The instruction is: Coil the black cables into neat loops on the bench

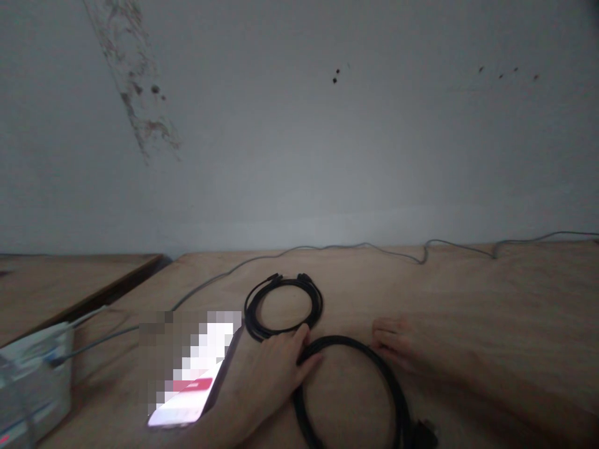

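A large coil of black cable (395, 386) lies on the wooden table in front of me, its lower part cut off by the picture's edge. My left hand (283, 365) is closed on the coil's upper left side, the cable passing between thumb and index finger. Just beyond that hand rests a smaller coil of black cable (318, 302), with its two ends at the top. My right hand (395, 340) is by the large coil's upper right side, fingers curled in; whether anything is inside them is hidden. A dark plug (423, 433) shows at the large coil's lower right.
To the left lies a phone (187, 411) with a lit screen, partly pixelated. Beyond it stands a white device or box (37, 386) with a grey cable (201, 287) running along the table (515, 293) near the wall (299, 156). A gap separates another tabletop (60, 280).
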Demonstrator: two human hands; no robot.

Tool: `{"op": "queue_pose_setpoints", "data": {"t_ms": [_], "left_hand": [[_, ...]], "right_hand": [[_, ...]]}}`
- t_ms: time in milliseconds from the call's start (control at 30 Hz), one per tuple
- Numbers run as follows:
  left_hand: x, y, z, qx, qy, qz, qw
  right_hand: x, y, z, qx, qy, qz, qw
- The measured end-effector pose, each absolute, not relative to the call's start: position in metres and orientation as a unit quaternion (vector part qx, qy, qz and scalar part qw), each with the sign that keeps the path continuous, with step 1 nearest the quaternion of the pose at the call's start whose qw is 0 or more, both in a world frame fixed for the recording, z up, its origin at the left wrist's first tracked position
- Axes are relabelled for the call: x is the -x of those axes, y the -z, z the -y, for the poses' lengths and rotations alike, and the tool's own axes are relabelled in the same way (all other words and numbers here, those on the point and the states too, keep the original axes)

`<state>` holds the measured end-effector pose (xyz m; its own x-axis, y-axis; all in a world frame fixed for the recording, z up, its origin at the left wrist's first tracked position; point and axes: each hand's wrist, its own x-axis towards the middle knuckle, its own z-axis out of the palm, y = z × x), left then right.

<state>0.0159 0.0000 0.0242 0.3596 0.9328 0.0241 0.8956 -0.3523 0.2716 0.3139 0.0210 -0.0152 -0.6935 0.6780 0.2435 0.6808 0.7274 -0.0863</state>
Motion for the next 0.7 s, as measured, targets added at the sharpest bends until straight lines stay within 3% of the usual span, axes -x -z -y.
{"op": "queue_pose_setpoints", "data": {"t_ms": [167, 333, 700], "left_hand": [[-0.016, -0.025, 0.000, -0.819, -0.101, -0.553, 0.114], [-0.011, -0.008, -0.006, -0.825, -0.128, -0.540, 0.107], [-0.014, -0.019, -0.003, -0.823, -0.102, -0.546, 0.115]], "right_hand": [[-0.317, 0.011, -0.030, 0.301, 0.070, 0.946, 0.096], [-0.320, 0.014, -0.024, 0.233, 0.131, 0.952, 0.148], [-0.320, 0.052, -0.023, 0.405, -0.050, 0.876, 0.257]]}}
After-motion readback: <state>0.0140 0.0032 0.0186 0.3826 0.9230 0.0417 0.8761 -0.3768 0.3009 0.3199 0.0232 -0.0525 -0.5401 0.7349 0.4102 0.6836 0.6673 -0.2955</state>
